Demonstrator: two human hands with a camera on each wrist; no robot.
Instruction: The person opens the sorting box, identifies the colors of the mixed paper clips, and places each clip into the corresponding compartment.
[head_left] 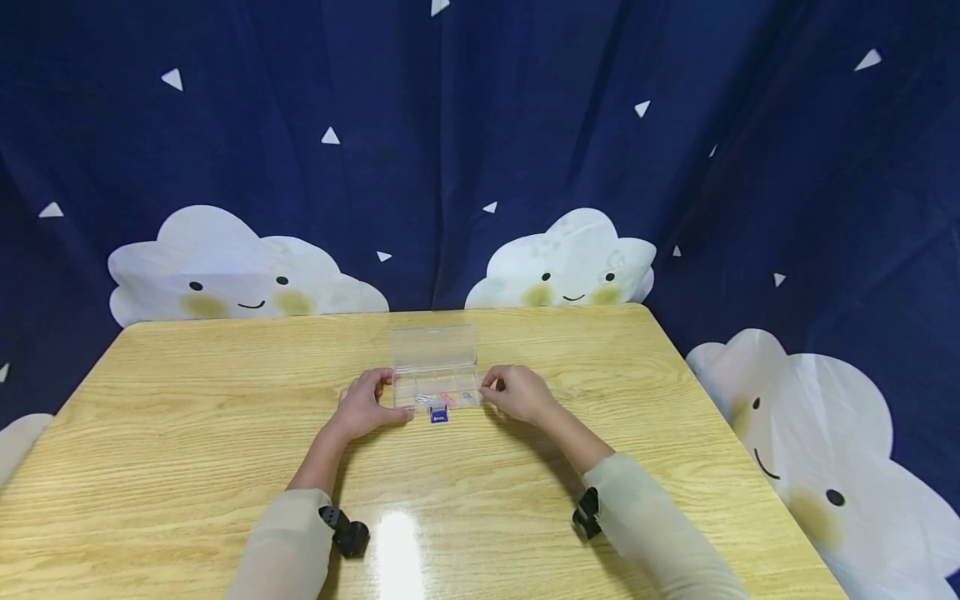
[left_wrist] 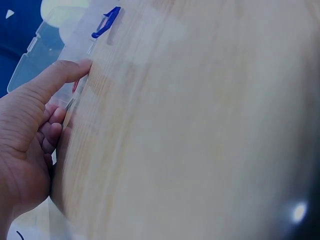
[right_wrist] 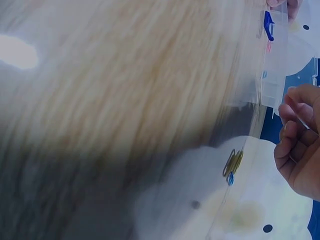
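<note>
A clear plastic compartment box (head_left: 405, 390) lies on the table, its clear lid (head_left: 433, 346) swung up at the back. My left hand (head_left: 367, 406) grips the box's left end, thumb at the front corner and fingers round the side. In the front compartments lie several paper clips (head_left: 445, 397), some red, some pale. A blue latch (head_left: 438, 414) juts from the front edge. My right hand (head_left: 519, 392) is at the box's right end, thumb and index fingertips close together and the other fingers curled. I cannot tell whether it pinches anything.
The wooden table (head_left: 225, 400) runs back to a dark blue curtain (head_left: 480, 150) with cloud prints. Gold paper clips (right_wrist: 233, 163) and a blue one (right_wrist: 230, 178) lie below the right hand in the right wrist view. Black wrist cameras sit at both sleeves.
</note>
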